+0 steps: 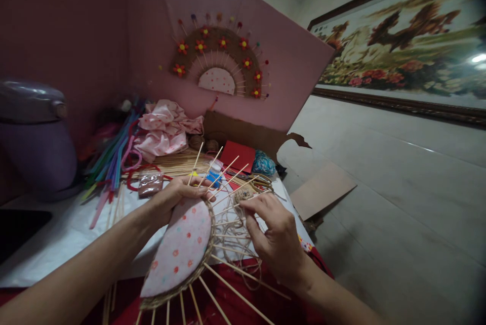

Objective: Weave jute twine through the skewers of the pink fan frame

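Observation:
A half-round craft piece (pixel 184 244) covered in white cloth with red dots is tilted in front of me. Thin wooden sticks (pixel 224 277) fan out from its curved edge, where a band of twine (pixel 208 251) is woven between them. My left hand (pixel 190 191) grips the piece at its upper end, thumb on the near side, among the top sticks. To the right, my right hand (pixel 273 226) is closed in a pinch on twine beside the stick tips; the strand between its fingertips is partly hidden. Loose twine (pixel 237 259) hangs in loops behind the sticks.
A finished-looking half-round with flowers (pixel 222 41) hangs on the pink board (pixel 288 62). Behind my hands lie pink cloth (pixel 163 130), pipe cleaners (pixel 114 158), blue yarn (pixel 264 163), red paper (pixel 238 155), scissors (pixel 261 182) and a stick bundle (pixel 180 162). A purple thermos (pixel 36 148) stands left.

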`<state>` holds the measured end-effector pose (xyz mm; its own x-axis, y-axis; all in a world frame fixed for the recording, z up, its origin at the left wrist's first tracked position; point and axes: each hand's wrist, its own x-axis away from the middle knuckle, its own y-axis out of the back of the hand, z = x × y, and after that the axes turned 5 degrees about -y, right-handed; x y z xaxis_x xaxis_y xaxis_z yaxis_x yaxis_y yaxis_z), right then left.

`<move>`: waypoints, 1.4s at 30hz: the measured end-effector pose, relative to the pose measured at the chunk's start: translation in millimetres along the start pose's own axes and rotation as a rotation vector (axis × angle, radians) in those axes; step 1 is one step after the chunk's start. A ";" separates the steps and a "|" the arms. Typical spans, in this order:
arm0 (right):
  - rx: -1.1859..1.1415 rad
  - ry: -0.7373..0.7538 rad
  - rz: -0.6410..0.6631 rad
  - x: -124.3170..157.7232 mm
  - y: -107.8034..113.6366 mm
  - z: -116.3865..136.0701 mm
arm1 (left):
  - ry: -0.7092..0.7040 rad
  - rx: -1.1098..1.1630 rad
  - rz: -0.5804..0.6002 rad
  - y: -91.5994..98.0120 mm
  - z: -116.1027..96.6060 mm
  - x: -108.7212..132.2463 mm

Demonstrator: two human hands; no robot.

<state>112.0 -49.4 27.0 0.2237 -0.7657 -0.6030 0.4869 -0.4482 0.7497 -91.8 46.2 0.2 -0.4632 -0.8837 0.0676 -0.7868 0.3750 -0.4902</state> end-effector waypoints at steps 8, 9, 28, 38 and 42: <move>-0.120 -0.067 -0.243 2.9 6.1 -1.4 | -0.012 0.018 0.011 -0.3 -1.6 1.3; -0.128 -0.083 -0.258 3.6 7.2 -2.7 | -0.016 0.018 0.008 -0.4 -2.1 1.6; -0.780 -0.728 -0.041 -2.2 5.0 -56.5 | -0.006 0.203 -0.027 12.6 -16.5 -0.3; -1.201 -0.618 0.519 9.4 -18.5 -30.1 | 0.014 0.247 -0.045 9.7 -18.2 1.8; -1.178 -0.655 0.560 13.9 -16.5 -31.7 | 0.010 0.248 -0.054 10.9 -18.6 1.2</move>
<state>133.8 -37.9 -2.4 0.3528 -0.9223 0.1576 0.9344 0.3562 -0.0069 -108.4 54.4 11.1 -0.4282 -0.8972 0.1076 -0.6869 0.2458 -0.6839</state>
